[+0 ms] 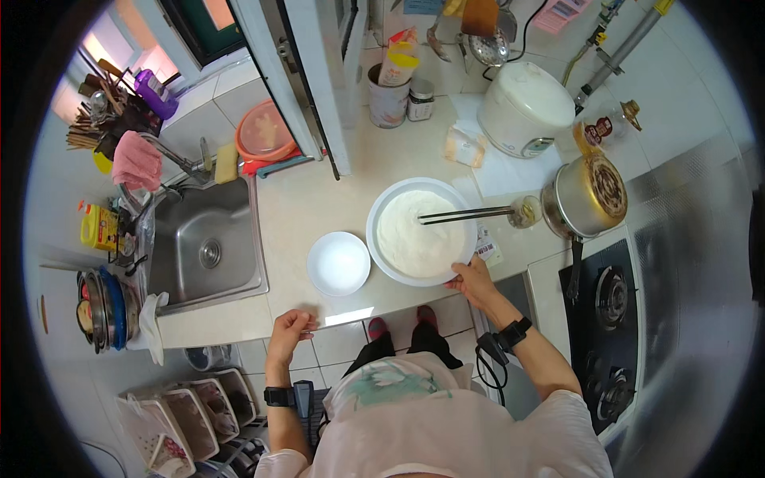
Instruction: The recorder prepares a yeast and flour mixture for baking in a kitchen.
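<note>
My right hand [473, 281] grips the near right rim of a white basin [374, 245], thumb on top and fingers beneath. White flour-like powder [418, 245] fills much of the basin. A pair of dark chopsticks [466, 215] reaches from over the powder to a small glass jar [526, 212]; whether the tips touch the powder I cannot tell. Just left of the basin stands a white bowl [338, 263] with a plain white interior. My left hand [291, 328] is at the counter's front edge, fingers loosely curled and apart, with nothing seen in it.
A steel sink [203, 251] is at left. Behind the basin are a small packet [465, 146], a white rice cooker [526, 110] and a tin [388, 98]. At right, a pot [583, 197] stands near the gas hob [603, 322]. A window frame [320, 89] juts over the counter.
</note>
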The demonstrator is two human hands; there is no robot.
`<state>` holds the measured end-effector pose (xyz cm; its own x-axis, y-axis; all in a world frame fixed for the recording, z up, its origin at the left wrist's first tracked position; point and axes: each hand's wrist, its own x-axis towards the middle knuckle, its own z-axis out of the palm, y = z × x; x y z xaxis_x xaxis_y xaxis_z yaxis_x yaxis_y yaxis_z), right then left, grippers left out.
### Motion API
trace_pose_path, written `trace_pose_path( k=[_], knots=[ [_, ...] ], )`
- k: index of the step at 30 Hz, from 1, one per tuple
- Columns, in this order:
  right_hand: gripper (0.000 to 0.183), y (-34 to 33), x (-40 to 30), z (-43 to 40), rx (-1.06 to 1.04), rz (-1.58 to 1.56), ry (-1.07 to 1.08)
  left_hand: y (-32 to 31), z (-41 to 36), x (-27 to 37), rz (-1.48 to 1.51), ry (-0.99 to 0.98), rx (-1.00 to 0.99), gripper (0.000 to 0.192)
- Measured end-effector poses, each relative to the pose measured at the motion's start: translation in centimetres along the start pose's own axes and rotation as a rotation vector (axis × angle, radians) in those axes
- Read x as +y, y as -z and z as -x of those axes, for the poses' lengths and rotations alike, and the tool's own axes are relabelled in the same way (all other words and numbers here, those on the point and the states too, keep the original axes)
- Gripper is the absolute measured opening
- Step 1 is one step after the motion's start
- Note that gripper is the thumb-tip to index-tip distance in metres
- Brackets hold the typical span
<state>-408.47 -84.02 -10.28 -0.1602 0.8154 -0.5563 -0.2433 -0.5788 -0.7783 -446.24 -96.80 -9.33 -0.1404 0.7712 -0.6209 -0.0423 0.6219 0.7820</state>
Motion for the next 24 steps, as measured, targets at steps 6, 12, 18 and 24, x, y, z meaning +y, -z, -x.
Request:
trace_pose_path(
  k=[6,12,18,24],
  knots=[
    [0.030,0.0,0.3,1.4,0.024,0.009,0.026,-0.1,0.0,-0.2,-0.020,0.008,-0.015,0.022],
    [0.035,2.3,-3.0,2.3,0.092,0.247,0.009,0.2,1.8,-0.4,0.011,-0.006,0.060,0.021],
    [0.034,5.5,-6.0,-1.5,0.114,-0.090,0.139,-1.1,4.0,-0.8,0.123,-0.026,0.165,0.021],
    [0.022,4.7,-7.0,-4.6,0.014,-0.342,0.111,-3.0,5.9,-2.2,0.234,0.007,0.250,0.021]
  ],
)
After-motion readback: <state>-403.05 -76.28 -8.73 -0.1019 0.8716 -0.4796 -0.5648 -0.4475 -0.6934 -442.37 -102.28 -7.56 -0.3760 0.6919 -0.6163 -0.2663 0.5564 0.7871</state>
